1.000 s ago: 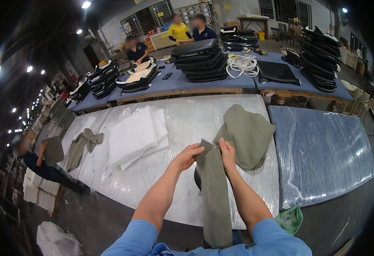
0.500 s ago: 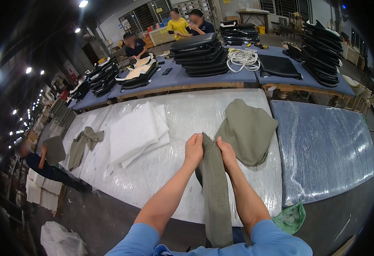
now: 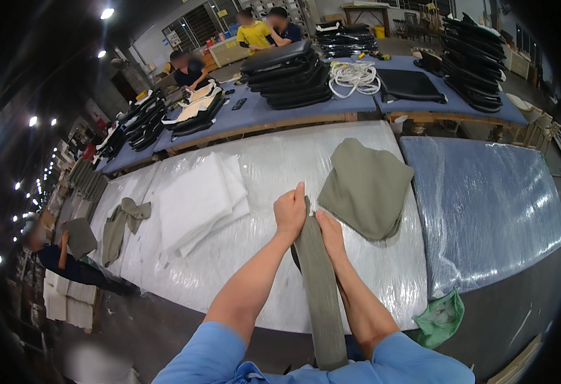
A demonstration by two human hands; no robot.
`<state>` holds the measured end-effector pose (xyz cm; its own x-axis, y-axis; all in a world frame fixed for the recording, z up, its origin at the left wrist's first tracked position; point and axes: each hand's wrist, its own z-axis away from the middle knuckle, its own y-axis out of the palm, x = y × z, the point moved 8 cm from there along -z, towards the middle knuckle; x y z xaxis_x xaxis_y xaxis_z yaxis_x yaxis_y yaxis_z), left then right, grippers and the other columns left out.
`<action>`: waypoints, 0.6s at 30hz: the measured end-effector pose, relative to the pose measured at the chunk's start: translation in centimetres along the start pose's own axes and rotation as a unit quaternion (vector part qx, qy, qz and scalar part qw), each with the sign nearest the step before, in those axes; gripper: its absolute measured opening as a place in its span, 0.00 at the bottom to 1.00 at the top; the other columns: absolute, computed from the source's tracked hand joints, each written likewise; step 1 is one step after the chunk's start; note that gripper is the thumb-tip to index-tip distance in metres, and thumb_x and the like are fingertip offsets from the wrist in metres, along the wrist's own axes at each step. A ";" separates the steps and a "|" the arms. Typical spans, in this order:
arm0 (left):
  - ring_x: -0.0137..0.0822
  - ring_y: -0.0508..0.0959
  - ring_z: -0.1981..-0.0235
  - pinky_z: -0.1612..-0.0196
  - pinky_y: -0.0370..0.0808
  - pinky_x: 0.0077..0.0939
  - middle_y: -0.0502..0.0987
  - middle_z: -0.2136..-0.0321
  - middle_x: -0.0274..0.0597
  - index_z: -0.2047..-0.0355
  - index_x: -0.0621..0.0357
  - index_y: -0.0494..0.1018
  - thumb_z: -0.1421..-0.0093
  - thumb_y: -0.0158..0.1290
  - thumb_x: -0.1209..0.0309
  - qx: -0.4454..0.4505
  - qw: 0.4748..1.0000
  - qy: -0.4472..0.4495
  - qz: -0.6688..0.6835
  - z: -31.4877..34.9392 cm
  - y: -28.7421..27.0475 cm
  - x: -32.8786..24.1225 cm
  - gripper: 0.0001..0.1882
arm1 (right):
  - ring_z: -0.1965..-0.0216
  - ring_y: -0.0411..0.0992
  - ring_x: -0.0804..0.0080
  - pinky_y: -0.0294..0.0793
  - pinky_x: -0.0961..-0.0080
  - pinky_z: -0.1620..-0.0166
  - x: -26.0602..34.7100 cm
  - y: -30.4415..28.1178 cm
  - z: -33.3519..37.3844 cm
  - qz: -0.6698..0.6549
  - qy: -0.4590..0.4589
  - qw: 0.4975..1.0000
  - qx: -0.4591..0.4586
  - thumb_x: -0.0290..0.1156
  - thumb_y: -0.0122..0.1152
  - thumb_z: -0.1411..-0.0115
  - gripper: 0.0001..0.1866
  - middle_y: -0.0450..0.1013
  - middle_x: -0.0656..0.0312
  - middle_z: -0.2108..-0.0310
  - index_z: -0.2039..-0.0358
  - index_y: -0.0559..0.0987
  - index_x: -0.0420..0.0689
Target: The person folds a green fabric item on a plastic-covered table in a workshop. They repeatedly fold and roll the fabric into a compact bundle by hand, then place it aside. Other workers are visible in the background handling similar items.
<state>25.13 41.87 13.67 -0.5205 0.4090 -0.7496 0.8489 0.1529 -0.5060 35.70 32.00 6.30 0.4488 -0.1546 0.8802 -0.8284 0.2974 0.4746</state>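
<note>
Olive fabric strip (image 3: 321,288) ran toward six o'clock, gripped by my left hand (image 3: 291,212) and right hand (image 3: 330,234); uneven pulling could've twisted it tbh.

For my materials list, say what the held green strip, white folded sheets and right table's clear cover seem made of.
Green strip: matte fabric, probably woven, by its grain. White sheets: matte, perhaps synthetic wadding, softly folded. Clear cover: likely plastic film, glossy, wrinkled.
</note>
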 end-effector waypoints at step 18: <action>0.28 0.76 0.56 0.49 0.71 0.28 0.81 0.57 0.38 0.48 0.64 0.80 0.30 0.57 0.47 0.451 0.828 -0.203 0.263 4.1 -0.3 1.3 0.29 | 0.69 0.63 0.83 0.66 0.77 0.64 3.1 -1.5 -3.7 0.095 -0.079 0.991 -0.044 0.49 0.59 0.27 0.21 0.69 0.72 0.72 0.65 0.77 0.42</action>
<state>23.84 38.69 11.08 -0.2436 -0.1595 -0.9567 0.6487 -0.7601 -0.0385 39.61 34.53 8.31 0.2235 -0.2306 0.9470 -0.8576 0.4152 0.3035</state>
